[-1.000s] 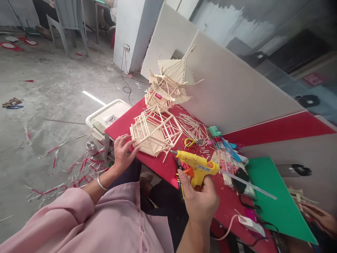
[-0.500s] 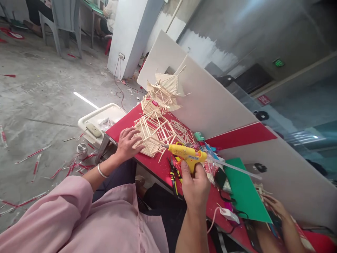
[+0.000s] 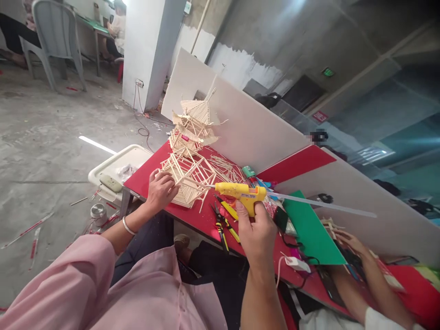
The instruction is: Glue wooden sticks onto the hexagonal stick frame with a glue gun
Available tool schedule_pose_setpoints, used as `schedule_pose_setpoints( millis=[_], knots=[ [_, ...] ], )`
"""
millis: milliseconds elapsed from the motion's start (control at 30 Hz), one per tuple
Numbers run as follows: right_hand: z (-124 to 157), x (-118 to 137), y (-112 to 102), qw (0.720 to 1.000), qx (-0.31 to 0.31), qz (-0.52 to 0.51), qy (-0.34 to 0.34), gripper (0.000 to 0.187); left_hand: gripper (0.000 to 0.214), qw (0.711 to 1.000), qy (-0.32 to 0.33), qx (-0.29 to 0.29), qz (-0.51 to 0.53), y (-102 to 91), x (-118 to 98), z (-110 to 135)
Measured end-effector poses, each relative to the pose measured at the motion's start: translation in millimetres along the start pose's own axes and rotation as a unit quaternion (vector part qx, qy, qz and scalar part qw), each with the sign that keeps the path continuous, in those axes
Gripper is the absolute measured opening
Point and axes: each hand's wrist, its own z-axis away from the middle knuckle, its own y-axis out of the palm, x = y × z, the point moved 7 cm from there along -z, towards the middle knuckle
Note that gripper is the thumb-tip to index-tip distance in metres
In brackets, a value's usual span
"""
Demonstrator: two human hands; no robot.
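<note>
Right hand [image 3: 258, 231] grips yellow glue gun [image 3: 240, 193], nozzle at stick frame [image 3: 184, 176]; left hand [image 3: 161, 188] rests curled on the frame's edge.

Just 1 view, worn on the person's head: it looks forward and down, tilted, close over the left hand [image 3: 161, 190] and right hand [image 3: 256, 236] at the red table [image 3: 192, 215].

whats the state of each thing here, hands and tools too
left hand, gripping the edge of the stick frame
right hand, closed round the glue gun
glue gun, held level, nozzle at the stick frame
stick tower, upright on the red table
pliers, lying on the red table
green sheet, lying flat
</note>
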Motion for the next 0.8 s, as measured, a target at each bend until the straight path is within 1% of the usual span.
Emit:
schedule_pose_setpoints(
  millis=[133,300,367,467,600,700,800],
  knots=[
    [-8,-1,-4,0.999,-0.025,0.01,-0.025,0.055,0.038,0.998,0.001,-0.049,-0.035,-11.1,-9,-21],
    [-27,3,-7,0.995,-0.06,0.023,-0.075,0.054,0.039,0.996,0.043,-0.049,-0.065,-15.8,-24,-45],
    [-37,5,-11,0.993,-0.065,0.037,-0.088,0.054,0.041,0.994,0.063,-0.038,-0.083,-18.1,-30,-55],
    [-51,11,-22,0.989,-0.07,0.066,-0.113,0.054,0.041,0.989,0.104,-0.002,-0.108,-22.8,-41,-71],
    [-68,22,-32,0.982,-0.078,0.108,-0.137,0.055,0.04,0.974,0.173,0.049,-0.139,-31.3,-64,-89],
    [-77,30,-33,0.977,-0.068,0.132,-0.155,0.047,0.038,0.963,0.209,0.069,-0.157,-37.9,-82,-96],
    [-82,36,-34,0.972,-0.056,0.153,-0.171,0.036,0.037,0.957,0.229,0.087,-0.156,-42.3,-95,-99]
  ],
)
